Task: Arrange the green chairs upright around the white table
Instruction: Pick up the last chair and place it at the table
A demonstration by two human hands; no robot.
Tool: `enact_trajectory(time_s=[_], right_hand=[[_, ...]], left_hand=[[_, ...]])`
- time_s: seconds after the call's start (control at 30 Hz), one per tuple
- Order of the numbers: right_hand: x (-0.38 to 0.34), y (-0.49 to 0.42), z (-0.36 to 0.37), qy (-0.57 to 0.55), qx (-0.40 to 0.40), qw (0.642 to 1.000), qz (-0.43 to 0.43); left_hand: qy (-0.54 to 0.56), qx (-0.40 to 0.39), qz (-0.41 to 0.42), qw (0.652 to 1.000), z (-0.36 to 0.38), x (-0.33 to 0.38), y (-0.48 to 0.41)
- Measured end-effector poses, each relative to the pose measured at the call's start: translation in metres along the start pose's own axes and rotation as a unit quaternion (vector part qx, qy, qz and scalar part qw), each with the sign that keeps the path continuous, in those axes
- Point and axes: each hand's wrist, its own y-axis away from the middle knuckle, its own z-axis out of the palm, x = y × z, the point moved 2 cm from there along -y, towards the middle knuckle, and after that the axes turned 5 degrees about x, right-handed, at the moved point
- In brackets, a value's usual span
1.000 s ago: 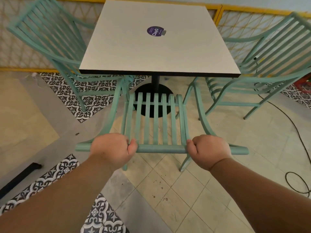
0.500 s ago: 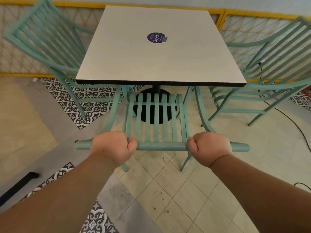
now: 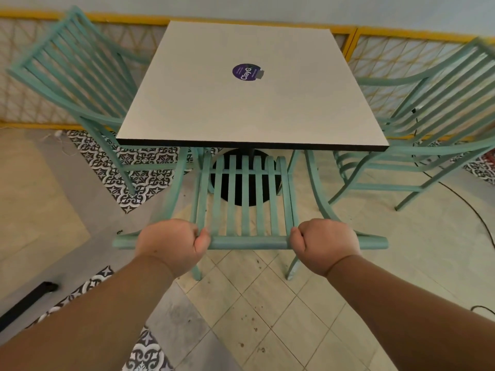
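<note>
Chair (image 3: 245, 199) grip: left hand (image 3: 171, 243), right hand (image 3: 325, 243) clenched on top rail (image 3: 249, 242).
Risk: armrests may strike white table (image 3: 249, 103) edge.

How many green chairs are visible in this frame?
3. One chair stands left of the white table, one right of it, and the near chair is gripped by the left hand and right hand. The table's far side is hidden.

The floor (image 3: 308, 317) was laid with cream square tiles set diagonally, bordered by grey slabs and black-and-white patterned tiles (image 3: 128, 167). A yellow-framed lattice fence (image 3: 396, 52) ran along the pale rear wall (image 3: 267, 6). A black cable (image 3: 471, 210) trailed across the floor at right. Lighting was even and diffuse.
</note>
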Motion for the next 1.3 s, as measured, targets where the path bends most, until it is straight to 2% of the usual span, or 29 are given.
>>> enact_trajectory(time_s=[0.4,0.67,0.77,0.83,0.97,1.07,1.2,1.3], right_hand=[[-0.001,-0.002,-0.004,0.002,-0.026,1.0,0.004],[-0.008,0.001,-0.014,0.011,-0.072,0.997,0.012],[-0.008,0.005,-0.025,0.036,-0.136,0.989,0.042],[-0.009,0.012,-0.037,0.002,-0.15,0.986,0.073],[0.01,0.032,-0.1,-0.127,-0.021,0.987,0.096],[0.038,0.047,-0.156,-0.127,0.058,0.987,0.081],[0.072,0.056,-0.196,-0.113,0.103,0.984,0.093],[0.089,0.06,-0.204,-0.113,0.115,0.982,0.102]], left_hand=[[0.011,-0.032,0.012,0.999,-0.006,0.0,-0.002],[0.078,-0.144,-0.004,0.986,-0.024,-0.002,-0.005],[0.05,-0.2,-0.005,0.978,-0.035,0.001,-0.006],[0.035,-0.215,-0.012,0.976,-0.046,0.003,-0.006],[0.103,-0.094,0.017,0.99,-0.104,0.019,-0.017],[0.126,-0.019,0.055,0.99,-0.169,0.034,-0.03],[0.138,0.036,0.075,0.987,-0.231,0.054,-0.04],[0.141,0.036,0.079,0.986,-0.247,0.071,-0.044]])
